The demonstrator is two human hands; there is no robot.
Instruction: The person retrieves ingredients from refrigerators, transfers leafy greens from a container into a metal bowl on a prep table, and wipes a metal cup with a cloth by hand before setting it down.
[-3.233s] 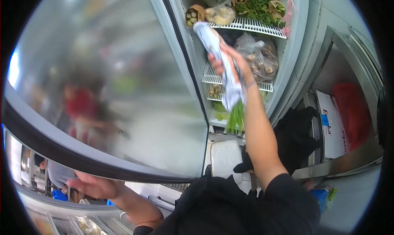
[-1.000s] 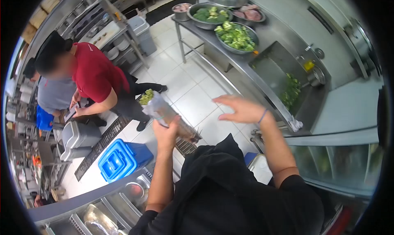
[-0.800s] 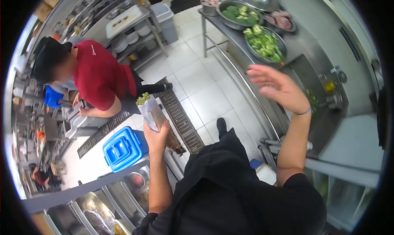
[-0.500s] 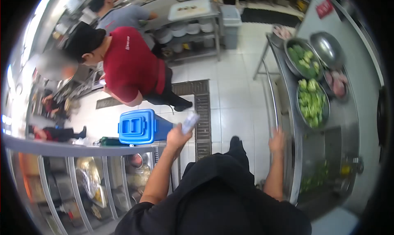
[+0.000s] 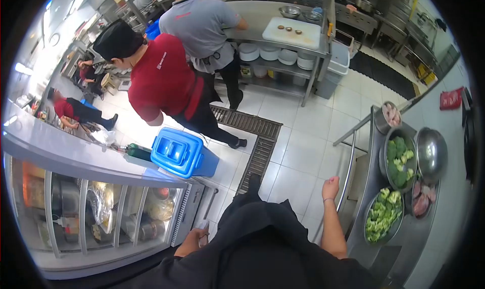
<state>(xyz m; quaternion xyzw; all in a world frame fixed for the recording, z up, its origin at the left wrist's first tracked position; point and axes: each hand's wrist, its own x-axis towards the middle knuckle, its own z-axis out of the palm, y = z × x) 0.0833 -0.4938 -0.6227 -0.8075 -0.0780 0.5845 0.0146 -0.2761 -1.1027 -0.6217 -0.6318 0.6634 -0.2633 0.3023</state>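
While my left grip (image 5: 191,241) is wrapped around a pale, slim bundle (image 5: 204,226), a leftward swing could scrape it on the white glass-fronted fridge (image 5: 91,162) beside that grip; further right, my curled, seemingly bare right grip (image 5: 330,188) could bang the round steel rail (image 5: 349,162) if I drift counterward.

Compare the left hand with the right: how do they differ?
The left hand holds a pale wrapper; nothing shows in the right hand. The left hand is beside the glass-front fridge, the right hand beside the metal rail. Both are bare.
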